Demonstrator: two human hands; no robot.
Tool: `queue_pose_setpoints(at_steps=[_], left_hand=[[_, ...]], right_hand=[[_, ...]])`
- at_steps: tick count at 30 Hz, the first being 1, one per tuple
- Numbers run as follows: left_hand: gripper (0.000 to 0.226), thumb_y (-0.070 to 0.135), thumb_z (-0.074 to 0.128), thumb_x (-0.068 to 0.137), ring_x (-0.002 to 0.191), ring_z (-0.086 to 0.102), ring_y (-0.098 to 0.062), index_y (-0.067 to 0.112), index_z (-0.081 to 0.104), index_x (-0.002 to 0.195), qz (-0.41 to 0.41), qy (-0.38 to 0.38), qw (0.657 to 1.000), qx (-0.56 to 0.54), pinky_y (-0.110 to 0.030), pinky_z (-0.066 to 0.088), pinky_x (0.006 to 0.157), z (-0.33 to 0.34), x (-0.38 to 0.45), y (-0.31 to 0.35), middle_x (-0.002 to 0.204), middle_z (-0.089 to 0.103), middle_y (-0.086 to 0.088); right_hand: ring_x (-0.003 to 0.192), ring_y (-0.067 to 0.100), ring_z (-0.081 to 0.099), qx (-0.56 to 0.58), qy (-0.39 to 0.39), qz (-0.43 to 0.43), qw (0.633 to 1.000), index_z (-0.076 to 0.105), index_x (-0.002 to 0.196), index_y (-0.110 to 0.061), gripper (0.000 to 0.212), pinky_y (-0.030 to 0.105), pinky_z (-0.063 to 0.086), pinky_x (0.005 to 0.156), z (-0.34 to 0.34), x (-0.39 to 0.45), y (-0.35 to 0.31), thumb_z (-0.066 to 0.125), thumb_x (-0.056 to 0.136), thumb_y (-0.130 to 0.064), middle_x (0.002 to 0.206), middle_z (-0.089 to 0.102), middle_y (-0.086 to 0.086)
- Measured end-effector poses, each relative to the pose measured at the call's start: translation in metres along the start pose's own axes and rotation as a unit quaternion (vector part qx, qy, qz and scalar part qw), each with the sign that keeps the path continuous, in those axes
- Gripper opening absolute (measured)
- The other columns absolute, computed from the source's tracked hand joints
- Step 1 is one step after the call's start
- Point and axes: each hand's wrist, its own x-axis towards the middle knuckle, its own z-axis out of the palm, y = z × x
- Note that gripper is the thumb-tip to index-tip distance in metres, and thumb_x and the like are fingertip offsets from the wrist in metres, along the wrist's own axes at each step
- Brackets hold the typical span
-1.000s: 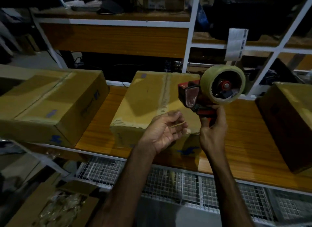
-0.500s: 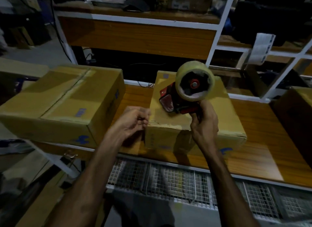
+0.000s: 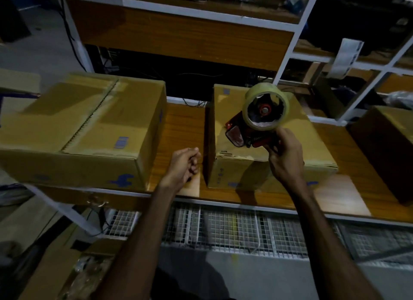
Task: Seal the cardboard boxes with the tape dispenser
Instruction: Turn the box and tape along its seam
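Over the closed middle box (image 3: 263, 143), right hand (image 3: 285, 156) grips dispenser (image 3: 257, 123) (left hand (image 3: 184, 164) loosely curled).

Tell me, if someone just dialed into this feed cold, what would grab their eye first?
Probably the red tape dispenser with its big clear roll, gripped by the right hand above the middle cardboard box on the wooden shelf. Next, the larger box to its left, whose top seam shows a ragged strip. The left hand hovers, fingers curled, in the gap between the two boxes.

Left hand (image 3: 185, 163) loosely curled (holding nothing), right hand (image 3: 285, 153) raised, gripping a handle
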Motion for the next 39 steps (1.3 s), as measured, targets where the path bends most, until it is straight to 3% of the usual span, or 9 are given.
queue_pose_setpoints(at_steps=[12, 17, 21, 31, 36, 38, 39], left_hand=[[0.020, 0.018, 0.054, 0.108, 0.048, 0.035, -0.008, 0.011, 0.059, 0.091, -0.027, -0.002, 0.999, -0.021, -0.025, 0.032, 0.049, 0.014, 0.010, -0.041, 0.063, 0.041, 0.004], [0.018, 0.021, 0.058, 0.107, 0.048, 0.036, -0.008, 0.009, 0.062, 0.095, -0.046, 0.016, 0.998, -0.039, -0.028, 0.031, 0.053, 0.022, 0.012, -0.051, 0.061, 0.042, 0.006], [0.016, 0.022, 0.061, 0.106, 0.048, 0.038, -0.007, 0.010, 0.063, 0.097, -0.048, 0.028, 0.997, -0.055, -0.026, 0.034, 0.052, 0.026, 0.011, -0.057, 0.062, 0.046, 0.006], [0.019, 0.021, 0.066, 0.102, 0.054, 0.054, -0.008, 0.007, 0.057, 0.111, -0.025, 0.110, 0.994, -0.001, -0.021, 0.042, 0.046, 0.035, 0.002, -0.068, 0.081, 0.066, -0.006], [0.021, 0.017, 0.065, 0.103, 0.055, 0.058, -0.011, -0.001, 0.060, 0.112, -0.067, 0.158, 0.985, 0.031, -0.020, 0.042, 0.043, 0.034, -0.009, -0.095, 0.088, 0.070, -0.010], [0.011, 0.002, 0.063, 0.099, 0.067, 0.061, -0.015, 0.001, 0.058, 0.109, -0.035, 0.167, 0.984, 0.051, -0.019, 0.044, 0.047, 0.036, -0.016, -0.102, 0.103, 0.068, -0.001], [0.018, -0.004, 0.064, 0.095, 0.077, 0.064, -0.018, 0.006, 0.059, 0.109, 0.003, 0.176, 0.982, 0.072, -0.020, 0.046, 0.051, 0.039, -0.020, -0.102, 0.109, 0.065, 0.008]], right_hand=[[0.108, 0.025, 0.063, -0.001, -0.020, 0.053, 0.998, 0.063, 0.121, -0.017, 0.032, 0.052, 0.058, 0.090, 0.001, -0.019, 0.015, 0.070, 0.095, 0.000, 0.116, 0.064, 0.007], [0.107, 0.024, 0.063, 0.021, -0.027, 0.057, 0.998, 0.065, 0.119, -0.012, 0.030, 0.040, 0.057, 0.091, 0.002, -0.024, 0.015, 0.068, 0.095, 0.005, 0.116, 0.066, 0.011], [0.108, 0.023, 0.064, 0.038, -0.040, 0.069, 0.996, 0.066, 0.120, -0.013, 0.030, 0.038, 0.055, 0.093, 0.004, -0.027, 0.018, 0.071, 0.095, 0.002, 0.117, 0.067, 0.011], [0.112, 0.021, 0.065, 0.054, -0.049, 0.099, 0.992, 0.065, 0.118, -0.020, 0.028, 0.048, 0.058, 0.095, 0.008, -0.029, 0.028, 0.072, 0.096, -0.005, 0.119, 0.070, 0.003], [0.113, 0.022, 0.065, 0.035, -0.050, 0.099, 0.993, 0.064, 0.120, -0.020, 0.027, 0.049, 0.057, 0.094, 0.007, -0.030, 0.029, 0.071, 0.097, -0.008, 0.122, 0.070, 0.003], [0.115, 0.022, 0.065, 0.034, -0.050, 0.099, 0.993, 0.064, 0.122, -0.019, 0.029, 0.047, 0.057, 0.095, 0.006, -0.030, 0.029, 0.071, 0.097, -0.007, 0.123, 0.070, 0.004], [0.115, 0.022, 0.065, 0.031, -0.050, 0.098, 0.993, 0.064, 0.122, -0.018, 0.029, 0.046, 0.057, 0.095, 0.006, -0.030, 0.029, 0.071, 0.097, -0.006, 0.123, 0.070, 0.004]])
